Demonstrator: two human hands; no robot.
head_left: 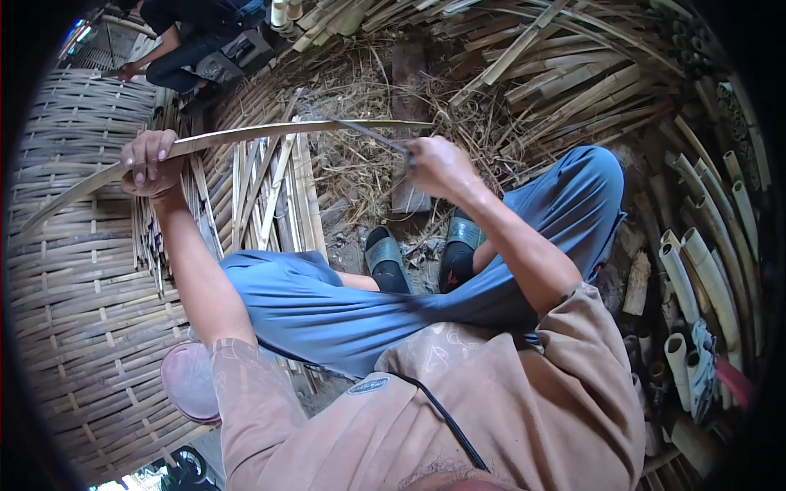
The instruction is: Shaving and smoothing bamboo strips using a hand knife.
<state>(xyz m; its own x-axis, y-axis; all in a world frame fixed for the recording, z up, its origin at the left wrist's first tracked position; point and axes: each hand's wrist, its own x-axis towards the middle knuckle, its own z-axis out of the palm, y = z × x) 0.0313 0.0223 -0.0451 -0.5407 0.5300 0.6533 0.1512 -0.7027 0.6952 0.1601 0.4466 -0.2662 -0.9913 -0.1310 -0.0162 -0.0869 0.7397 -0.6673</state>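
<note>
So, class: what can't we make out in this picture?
In the head view:
- Thin blade: held end, hidden by the right hand.
- Bamboo strip: left tip, lost at the dark rim.
- Co-worker: head, cut off by the top edge.
- Pink round thing: partly behind the left sleeve.

1 bamboo strip (246,134) in left fingers (152,150)

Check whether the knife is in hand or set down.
In hand: the right hand is closed around one end of the knife, which extends toward the bamboo strip.
</note>
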